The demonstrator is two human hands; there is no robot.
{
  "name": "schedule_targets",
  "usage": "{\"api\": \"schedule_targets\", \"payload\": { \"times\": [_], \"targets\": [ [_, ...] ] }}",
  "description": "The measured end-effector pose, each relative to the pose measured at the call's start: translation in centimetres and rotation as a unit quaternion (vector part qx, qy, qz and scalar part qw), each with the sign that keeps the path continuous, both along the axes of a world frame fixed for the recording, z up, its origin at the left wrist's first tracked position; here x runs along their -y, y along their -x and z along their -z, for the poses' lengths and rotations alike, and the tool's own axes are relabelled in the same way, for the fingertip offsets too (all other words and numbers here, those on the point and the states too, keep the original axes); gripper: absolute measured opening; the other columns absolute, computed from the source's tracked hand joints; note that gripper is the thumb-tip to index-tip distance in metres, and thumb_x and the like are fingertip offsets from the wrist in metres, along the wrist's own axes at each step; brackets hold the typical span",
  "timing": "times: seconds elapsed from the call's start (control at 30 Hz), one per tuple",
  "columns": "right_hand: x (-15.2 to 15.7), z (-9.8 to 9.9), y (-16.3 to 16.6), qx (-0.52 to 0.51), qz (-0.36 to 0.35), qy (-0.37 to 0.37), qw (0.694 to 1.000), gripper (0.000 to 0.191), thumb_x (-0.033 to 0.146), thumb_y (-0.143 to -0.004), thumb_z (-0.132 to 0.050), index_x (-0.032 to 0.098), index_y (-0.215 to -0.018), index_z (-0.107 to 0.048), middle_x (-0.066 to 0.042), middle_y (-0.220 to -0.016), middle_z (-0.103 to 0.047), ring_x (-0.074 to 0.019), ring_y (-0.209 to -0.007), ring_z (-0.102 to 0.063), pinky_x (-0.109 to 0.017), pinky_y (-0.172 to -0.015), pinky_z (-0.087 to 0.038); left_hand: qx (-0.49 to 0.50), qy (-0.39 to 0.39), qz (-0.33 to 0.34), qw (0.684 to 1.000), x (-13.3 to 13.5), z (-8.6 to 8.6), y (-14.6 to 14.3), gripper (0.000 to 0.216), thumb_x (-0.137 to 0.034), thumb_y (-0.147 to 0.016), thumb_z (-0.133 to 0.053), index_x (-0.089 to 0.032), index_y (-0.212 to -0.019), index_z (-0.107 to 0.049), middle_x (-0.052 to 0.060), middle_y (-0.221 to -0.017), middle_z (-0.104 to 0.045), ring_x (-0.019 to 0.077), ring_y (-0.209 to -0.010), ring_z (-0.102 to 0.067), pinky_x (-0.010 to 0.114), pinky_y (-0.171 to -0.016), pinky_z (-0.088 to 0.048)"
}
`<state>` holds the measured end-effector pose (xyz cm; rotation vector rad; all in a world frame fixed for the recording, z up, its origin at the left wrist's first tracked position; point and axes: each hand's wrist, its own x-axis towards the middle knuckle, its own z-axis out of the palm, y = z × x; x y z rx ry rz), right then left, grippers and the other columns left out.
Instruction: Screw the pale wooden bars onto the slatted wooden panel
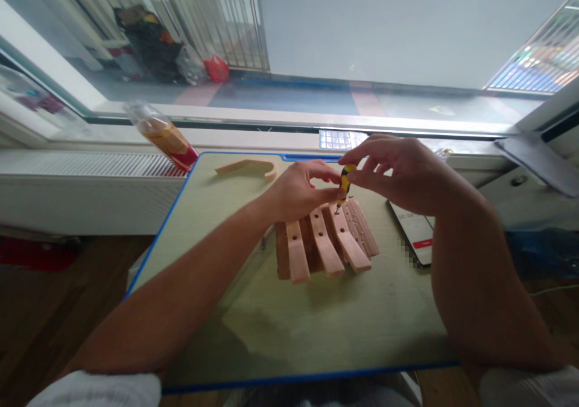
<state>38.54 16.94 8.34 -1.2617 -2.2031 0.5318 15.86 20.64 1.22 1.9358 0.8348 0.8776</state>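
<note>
A yellow and black screwdriver [345, 181] stands slightly tilted, its tip at a screw [337, 211] in the rightmost wooden hook piece [354, 254]. My right hand [393, 166] grips the top of the handle between thumb and fingers. Lower on the screwdriver, my left hand [304, 189] closes its thumb and fingers around the shaft end. Two more curved hook pieces, a middle one [329, 251] and a left one [298, 259], lie across a brown wooden board [283, 256]; dark holes show in them. My left hand covers their far ends. Small screws [358, 225] dot the board's right part.
A loose wooden hook [248, 166] lies at the table's far left. A phone [416, 235] rests right of the board, partly behind my right forearm. A bottle [165, 135] leans by the radiator. The blue-edged table [271, 328] stands against a window.
</note>
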Motion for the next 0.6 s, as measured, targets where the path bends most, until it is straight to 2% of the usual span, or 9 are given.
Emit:
{"api": "schedule_targets", "payload": {
  "times": [0.33,0.47,0.6],
  "targets": [
    [0.0,0.1,0.6,0.012,0.022,-0.025,0.999,0.014,0.037,-0.094,-0.075,0.024,-0.094,-0.081,-0.006,-0.090,-0.078,-0.0206,-0.074,-0.068,-0.041,-0.066,-0.054,-0.041,0.027,-0.013,0.999,0.2,-0.5,0.0,0.036,-0.043,-0.081,-0.084,-0.021,-0.110,-0.083,0.010,-0.126,-0.079,0.0275,-0.115,-0.073,0.040,-0.093,-0.056],
    [-0.1,0.2,0.8,-0.002,0.050,-0.014,0.999,0.021,0.044,-0.090,-0.079,0.023,-0.087,-0.078,-0.004,-0.081,-0.075,-0.0190,-0.070,-0.065,-0.038,-0.061,-0.050,-0.041,0.031,-0.015,0.999,0.3,-0.5,-0.1,0.040,-0.044,-0.080,-0.086,-0.019,-0.111,-0.082,0.009,-0.121,-0.080,0.0268,-0.114,-0.073,0.041,-0.095,-0.056],
    [-0.1,0.4,1.1,-0.004,0.075,-0.014,0.997,0.034,0.054,-0.086,-0.082,0.021,-0.082,-0.073,-0.003,-0.077,-0.073,-0.0166,-0.066,-0.062,-0.035,-0.058,-0.045,-0.039,0.008,-0.013,0.999,0.3,-0.3,-0.2,0.040,-0.047,-0.082,-0.085,-0.019,-0.110,-0.081,0.008,-0.113,-0.080,0.0252,-0.108,-0.073,0.038,-0.091,-0.057]
  ]
}}
